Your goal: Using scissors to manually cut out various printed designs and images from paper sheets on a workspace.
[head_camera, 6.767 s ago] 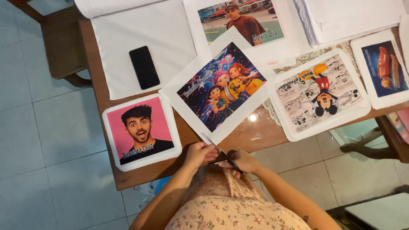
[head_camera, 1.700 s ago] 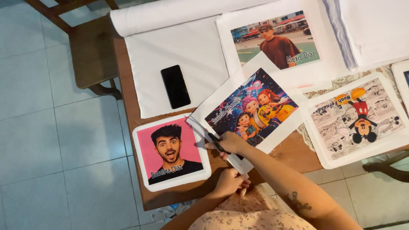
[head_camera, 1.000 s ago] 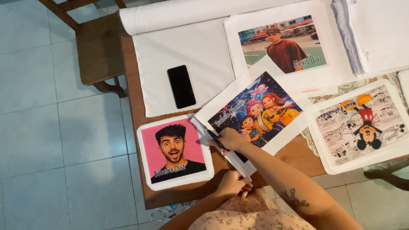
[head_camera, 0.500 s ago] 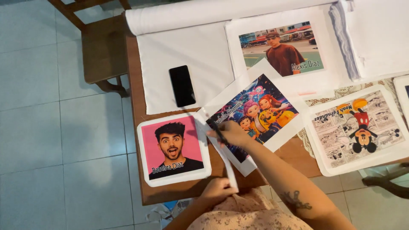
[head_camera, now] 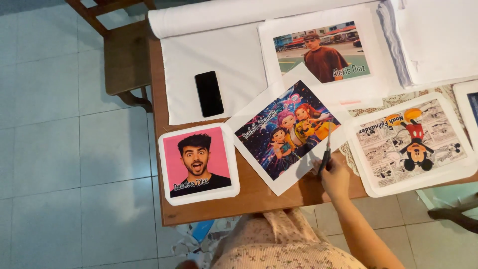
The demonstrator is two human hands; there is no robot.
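Pale floor tiles surrounded a brown wooden counter (head_camera: 249,199) seen from above. Nearest, the right hand (head_camera: 336,177) was clamped round the handles of a pair of scissors (head_camera: 326,152), blades pointing away onto the lower right edge of a colourful cartoon print (head_camera: 286,132) lying tilted at the counter's middle. The left hand was out of view, so its state could not be told. Left of that print lay a pink portrait print (head_camera: 198,162), just apart from it. To the right sat a comic-strip print with a cartoon mouse (head_camera: 411,142). Farther back, a black phone (head_camera: 208,93) rested on white fabric (head_camera: 234,65), beside a photo print of a person in a brown shirt (head_camera: 323,50). Beyond the far left corner stood a wooden chair (head_camera: 122,55).
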